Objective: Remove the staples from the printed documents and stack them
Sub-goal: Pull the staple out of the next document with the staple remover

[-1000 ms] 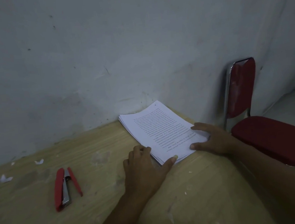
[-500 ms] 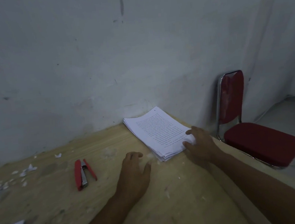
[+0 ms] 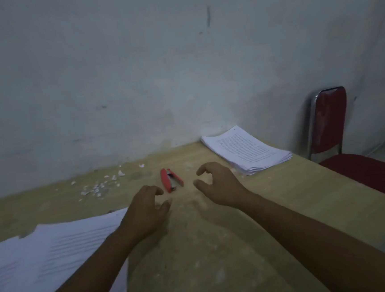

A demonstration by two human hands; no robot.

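The step in hand is judged to be a changeover between documents, since neither paper nor tool is held. The left hand is seen loosely curled, fingers bent downward and nothing gripped. Its forearm lies across the loose printed documents, which are spread untidily at the near left of the table. The right hand is held with thumb and forefinger parted in an open curve, and nothing is pinched between them (whether either hand actually touches the table top cannot be told).

The red stapler is found lying on the table between the two hands and slightly beyond them, just beside the left fingertips and near the right thumb. Its two halves are splayed apart. The finished stack is placed at the far right, close to the wall. It is near the right hand but not touched by it, and is well apart from the left hand. Torn paper scraps are scattered to the far left of the stapler. A red chair stands past the table's right end.

The next move is judged to call for one document to be drawn from the near-left pile toward the centre, its stapled corner located, and the stapler taken up. No staple can be made out on the blurred sheets, so the number of documents outstanding is not established.
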